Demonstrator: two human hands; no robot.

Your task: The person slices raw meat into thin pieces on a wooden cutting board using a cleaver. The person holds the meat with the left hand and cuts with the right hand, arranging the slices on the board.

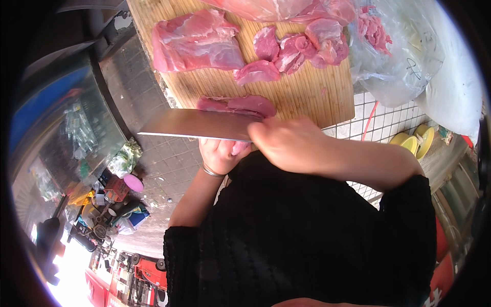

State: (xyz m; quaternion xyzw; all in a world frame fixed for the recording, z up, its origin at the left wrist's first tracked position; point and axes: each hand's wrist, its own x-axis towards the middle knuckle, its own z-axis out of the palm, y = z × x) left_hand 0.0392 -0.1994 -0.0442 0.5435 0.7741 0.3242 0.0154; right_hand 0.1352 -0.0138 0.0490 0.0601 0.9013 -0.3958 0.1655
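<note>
My right hand [287, 142] is closed around the handle end of a wide steel cleaver [191, 124]. The blade lies across the near edge of a wooden cutting board [314, 96], its cutting edge towards me. Partly hidden under it, my left hand [218, 153], with a metal bangle at the wrist, grips a piece of raw meat [241, 147]. Just beyond the blade rest slices of raw meat [241, 104]. Farther up the board are a thick slab of meat [195, 42], several smaller cut pieces [287, 51] and a larger cut [264, 7] at the top.
Right of the board, a clear plastic bag [399, 73] lies by thin meat strips [374, 30]. Yellow bowls [412, 142] stand lower right. A glass-sided case [84, 126] and assorted containers [111, 207] line the left, beyond a paved floor [134, 80].
</note>
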